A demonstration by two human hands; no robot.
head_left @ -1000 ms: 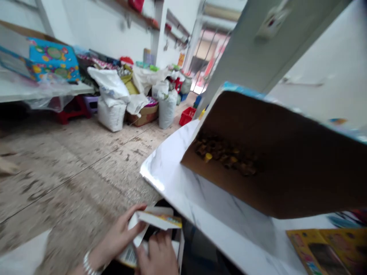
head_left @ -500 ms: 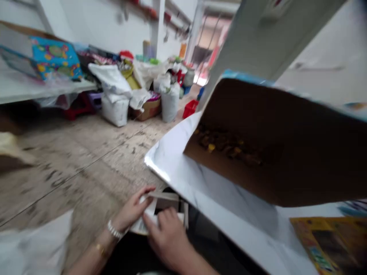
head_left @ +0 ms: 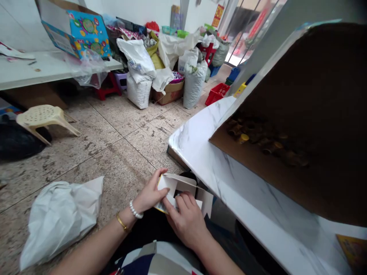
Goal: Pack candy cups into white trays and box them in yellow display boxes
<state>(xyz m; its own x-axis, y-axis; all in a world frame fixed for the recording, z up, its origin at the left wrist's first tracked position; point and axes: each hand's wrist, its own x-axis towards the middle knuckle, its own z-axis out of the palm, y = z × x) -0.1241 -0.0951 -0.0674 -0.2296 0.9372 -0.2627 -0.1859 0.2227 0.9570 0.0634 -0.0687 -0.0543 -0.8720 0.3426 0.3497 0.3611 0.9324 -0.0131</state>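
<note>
Holding small carton [head_left: 183,191] over lap, beside worktop [head_left: 200,152] edge: left hand [head_left: 149,195] pinches flap side, right hand [head_left: 186,219] fingers curled on lower panel. Carton likely light, thin card, creases easily; best gripped at folded edges, not loose flaps.

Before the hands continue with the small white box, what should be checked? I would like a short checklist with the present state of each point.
1. Left hand grips the small white cardboard box at its left side: ok.
2. Right hand has fingers on the box front: ok.
3. Box flaps are open: ok.
4. Anything is inside the box: cannot tell, the interior is hidden.
5. Box is free of the white marble-pattern table edge: cannot tell, they are very close.
6. Large brown cardboard box on the table lies steady, with small pieces inside: ok.
</note>
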